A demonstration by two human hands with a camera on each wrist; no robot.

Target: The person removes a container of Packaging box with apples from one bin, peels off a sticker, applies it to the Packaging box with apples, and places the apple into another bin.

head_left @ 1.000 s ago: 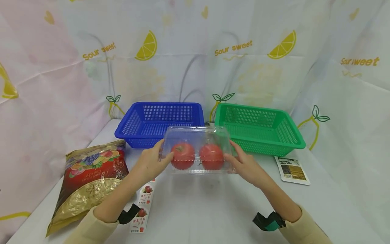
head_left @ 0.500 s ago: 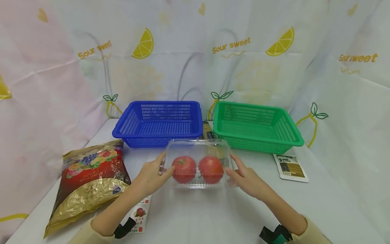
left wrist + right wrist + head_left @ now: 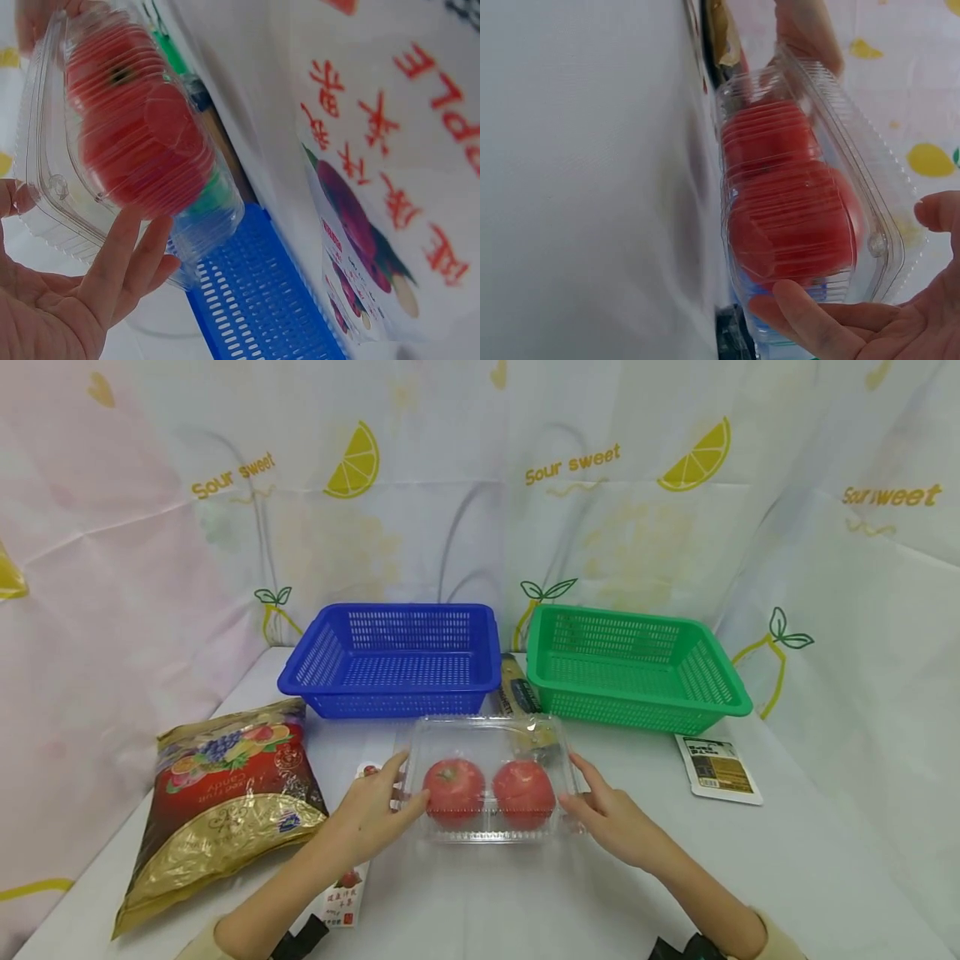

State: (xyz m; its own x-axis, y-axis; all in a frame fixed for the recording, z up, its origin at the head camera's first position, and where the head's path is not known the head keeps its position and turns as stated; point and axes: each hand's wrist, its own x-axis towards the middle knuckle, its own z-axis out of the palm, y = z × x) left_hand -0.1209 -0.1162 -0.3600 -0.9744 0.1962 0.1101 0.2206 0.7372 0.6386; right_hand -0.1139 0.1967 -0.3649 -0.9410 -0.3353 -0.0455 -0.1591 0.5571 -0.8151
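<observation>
A clear plastic clamshell box (image 3: 487,837) with two round red fruits, which look like tomatoes (image 3: 454,792), is held between both hands close over the white table. At its left end, my left hand (image 3: 375,814) grips it, thumb at the near side and fingers at the end wall. The opposite end is gripped by my right hand (image 3: 617,822) in the same manner. In the left wrist view the fingers (image 3: 120,255) press against the ribbed wall beside a fruit (image 3: 146,150). The right wrist view shows the lid (image 3: 855,172) closed over both fruits.
A blue basket (image 3: 405,706) and a green basket (image 3: 622,708) stand behind the box. Between them lies a gold-and-black packet (image 3: 517,689). On the left are a big candy bag (image 3: 225,802) and a strip of printed apple labels (image 3: 342,903); a white-edged pouch (image 3: 717,770) lies right.
Both hands have brought the box down and toward the person, away from the baskets. The packet between the baskets has come into sight. Both hands keep their grip.
</observation>
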